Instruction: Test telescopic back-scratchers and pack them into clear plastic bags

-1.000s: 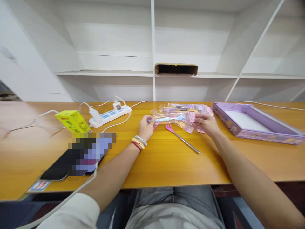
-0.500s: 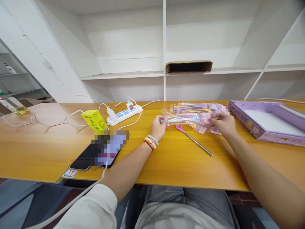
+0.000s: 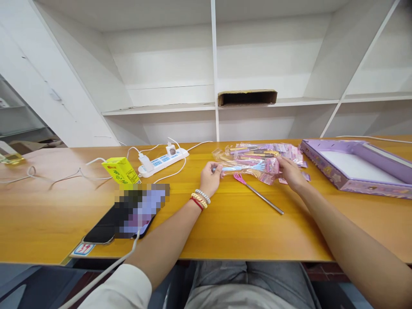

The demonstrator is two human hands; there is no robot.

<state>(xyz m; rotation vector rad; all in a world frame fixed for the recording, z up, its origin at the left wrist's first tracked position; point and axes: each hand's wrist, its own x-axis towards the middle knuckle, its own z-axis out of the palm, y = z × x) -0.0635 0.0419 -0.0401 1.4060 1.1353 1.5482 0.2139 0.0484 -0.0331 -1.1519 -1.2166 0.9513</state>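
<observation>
A pixelated block hides the phone's upper part. Left of the phone, the surface and a glass item are cut by the edge. The packets are too small to tell their contents. The purple box runs off right.

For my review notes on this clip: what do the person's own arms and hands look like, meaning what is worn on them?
Both hands are bare, without gloves. The left hand has three bracelets stacked at the wrist: one of pale beads, one yellowish, one red. A white sleeve covers the left upper arm; the forearm is uncovered. The right hand and forearm show no sleeve, watch or bracelet. No rings can be made out.
</observation>
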